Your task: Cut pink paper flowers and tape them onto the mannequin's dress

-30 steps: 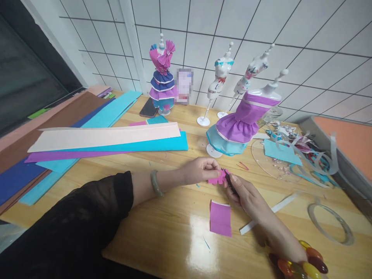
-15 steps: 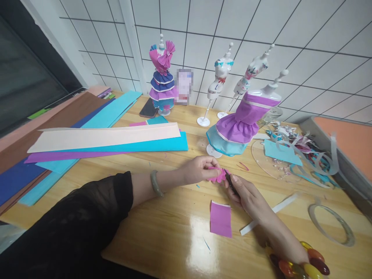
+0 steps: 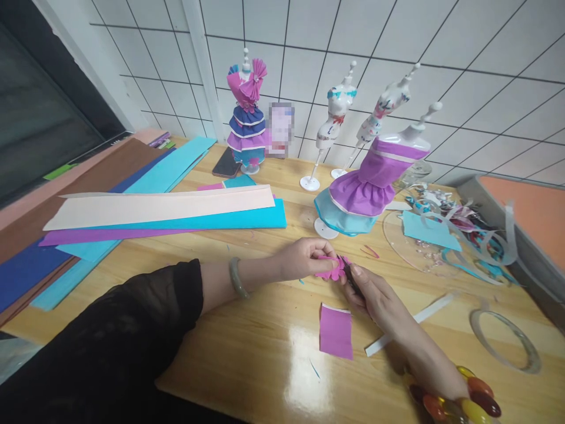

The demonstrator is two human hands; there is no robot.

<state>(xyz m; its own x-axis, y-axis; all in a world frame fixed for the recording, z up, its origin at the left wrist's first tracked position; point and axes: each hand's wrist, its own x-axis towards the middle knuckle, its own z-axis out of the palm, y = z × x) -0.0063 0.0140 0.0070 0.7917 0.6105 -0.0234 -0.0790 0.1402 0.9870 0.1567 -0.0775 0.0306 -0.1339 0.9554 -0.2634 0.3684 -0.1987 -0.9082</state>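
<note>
My left hand (image 3: pixel 309 259) pinches a pink scalloped paper flower (image 3: pixel 334 270) between thumb and fingers. In my right hand (image 3: pixel 371 291) is a pair of dark, pointed tweezers (image 3: pixel 352 278), gripped near the tips. Those tips meet the flower's right side, and the fingers hide part of both things. Below the hands lies a small purple piece of crepe paper (image 3: pixel 336 331). Just behind them stands a mini mannequin in a purple and light blue dress (image 3: pixel 367 176).
Folded paper strips (image 3: pixel 172 209) cover the left side. Farther back stand a mannequin in a tiered dress (image 3: pixel 247 126), two undressed ones and a phone (image 3: pixel 226 163). A clear plate (image 3: pixel 397 247), ribbon scraps, a white strip (image 3: pixel 408 325) and a tape ring (image 3: pixel 529 353) lie right.
The view has shifted very slightly. Both hands stay almost in place, with the flower and tweezers still held together.
</note>
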